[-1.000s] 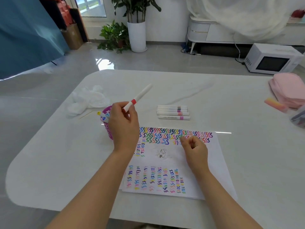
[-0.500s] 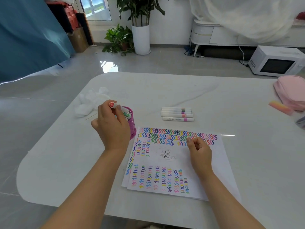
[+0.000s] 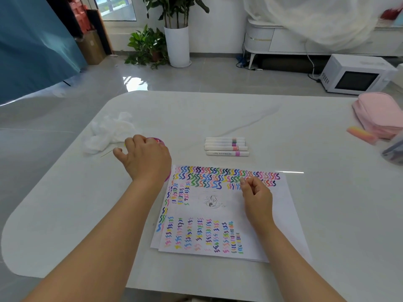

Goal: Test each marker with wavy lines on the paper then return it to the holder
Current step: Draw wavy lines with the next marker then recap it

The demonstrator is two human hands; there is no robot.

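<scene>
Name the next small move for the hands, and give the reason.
Probably lift the left hand away from the pink holder and reach for the nearest loose marker. No marker shows in that hand, four lie beyond the paper, and the right hand rests on the sheet.

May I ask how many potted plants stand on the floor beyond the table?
2. A tall plant in a white pot stands by the far wall; a smaller leafy plant sits just left of it.

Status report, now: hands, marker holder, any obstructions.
Left hand loose over the pink holder, no marker visible in it. Right hand curled, resting on the paper. Loose markers lie beyond the paper. Nothing blocks them.
</scene>
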